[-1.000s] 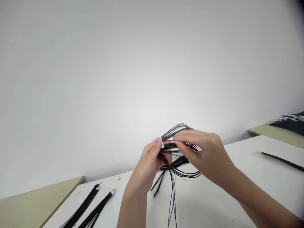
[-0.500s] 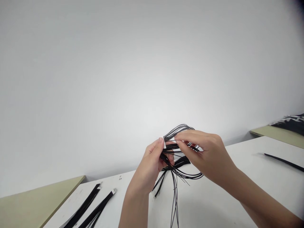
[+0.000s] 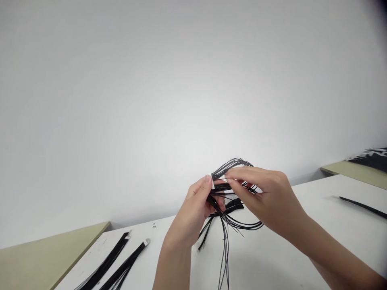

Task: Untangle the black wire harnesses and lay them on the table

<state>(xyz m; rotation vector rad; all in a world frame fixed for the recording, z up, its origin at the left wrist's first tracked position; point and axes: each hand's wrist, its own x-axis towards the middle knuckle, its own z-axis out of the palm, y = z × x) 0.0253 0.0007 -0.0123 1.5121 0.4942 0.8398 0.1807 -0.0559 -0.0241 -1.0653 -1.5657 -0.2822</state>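
My left hand (image 3: 198, 201) is closed on a white connector (image 3: 213, 181), thumb pressed against its face. Thin black wires (image 3: 242, 225) run out of the connector to the right, bend round in loops and hang down in front. Facing it, my right hand (image 3: 260, 189) pinches a single black wire (image 3: 223, 179) between thumb and forefinger, a short way from the connector. The far part of the loops is hidden behind my right hand. Behind and below the held wires, another black wire bundle (image 3: 236, 206) lies on the white table (image 3: 254, 266).
Two black wire bundles with pale ends, a left one (image 3: 105, 262) and a right one (image 3: 130, 262), lie at the table's left. A black strand (image 3: 363, 206) lies at the right. More black wires (image 3: 371, 159) rest on a greenish board (image 3: 353, 171) at back right. A wall (image 3: 181, 100) stands behind.
Both hands and the held wires appear slightly further right in the view. The grip of each hand looks the same.
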